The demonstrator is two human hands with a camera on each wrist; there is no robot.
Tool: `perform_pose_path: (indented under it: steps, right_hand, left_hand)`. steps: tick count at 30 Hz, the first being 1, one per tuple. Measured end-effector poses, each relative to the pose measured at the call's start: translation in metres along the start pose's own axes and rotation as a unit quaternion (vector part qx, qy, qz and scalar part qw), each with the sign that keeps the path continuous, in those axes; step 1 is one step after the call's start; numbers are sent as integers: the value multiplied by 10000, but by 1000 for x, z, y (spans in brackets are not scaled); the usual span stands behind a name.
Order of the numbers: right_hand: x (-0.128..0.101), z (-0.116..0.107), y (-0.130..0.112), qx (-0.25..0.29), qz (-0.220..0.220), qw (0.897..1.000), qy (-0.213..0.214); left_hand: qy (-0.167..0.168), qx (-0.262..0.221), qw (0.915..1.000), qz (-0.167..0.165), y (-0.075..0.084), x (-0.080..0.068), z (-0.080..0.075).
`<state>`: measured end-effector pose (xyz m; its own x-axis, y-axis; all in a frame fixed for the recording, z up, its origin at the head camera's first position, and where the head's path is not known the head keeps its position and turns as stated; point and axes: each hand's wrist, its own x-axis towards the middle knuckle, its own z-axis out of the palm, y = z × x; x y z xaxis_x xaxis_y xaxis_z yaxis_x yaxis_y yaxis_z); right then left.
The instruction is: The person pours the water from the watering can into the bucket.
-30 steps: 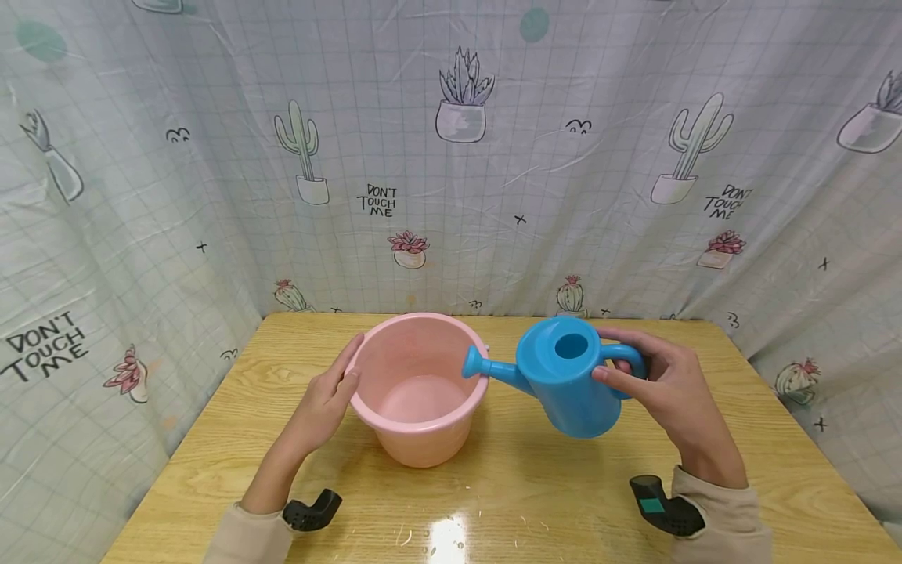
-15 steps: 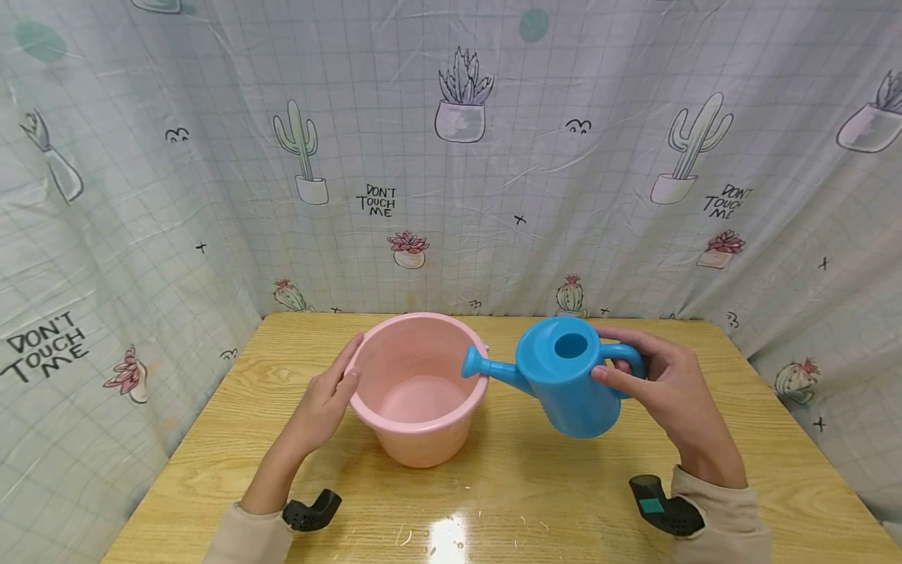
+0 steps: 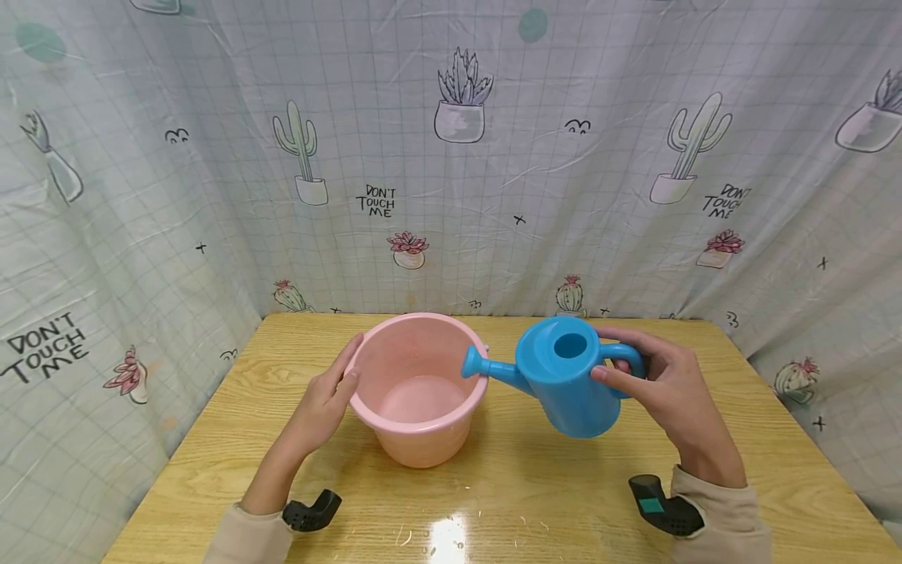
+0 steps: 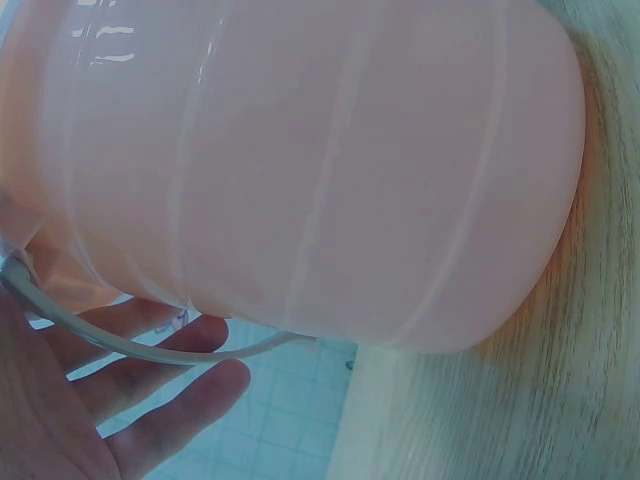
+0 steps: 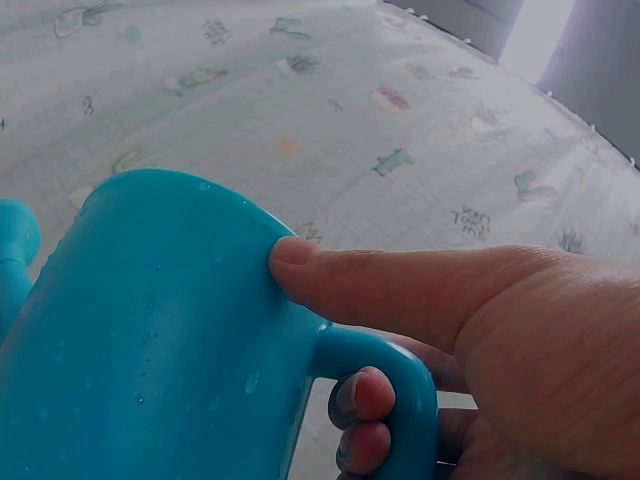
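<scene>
Holding the blue watering can (image 3: 567, 380) by its handle, my right grip (image 3: 672, 392) tips its spout over the pink bucket (image 3: 416, 388) (centre frame); left grip (image 3: 324, 403) rests flat, fingers straight, against the bucket's side.

A pale pink bucket (image 3: 417, 388) sits at the frame's centre, a bright blue watering can (image 3: 564, 376) to its right, both on a yellow-brown wood-grain table (image 3: 521, 478). Behind hangs a white grid-patterned curtain (image 3: 451, 157) printed with green cacti.

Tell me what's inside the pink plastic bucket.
The pink plastic bucket shows only its bare pink floor; no objects. Any water can't be told. The blue watering can's spout covers part of the rim.
</scene>
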<state>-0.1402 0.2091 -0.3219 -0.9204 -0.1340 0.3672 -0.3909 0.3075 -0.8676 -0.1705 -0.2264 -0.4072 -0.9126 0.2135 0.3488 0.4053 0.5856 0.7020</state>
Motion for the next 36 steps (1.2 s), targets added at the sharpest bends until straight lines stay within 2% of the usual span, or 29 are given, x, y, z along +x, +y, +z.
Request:
perform_pose_path:
  steps: [36]
  right_hand:
    - [0,1,-3,-138,1,9999,3]
  left_hand:
    - [-13,-14,10000,-44,0,0,0]
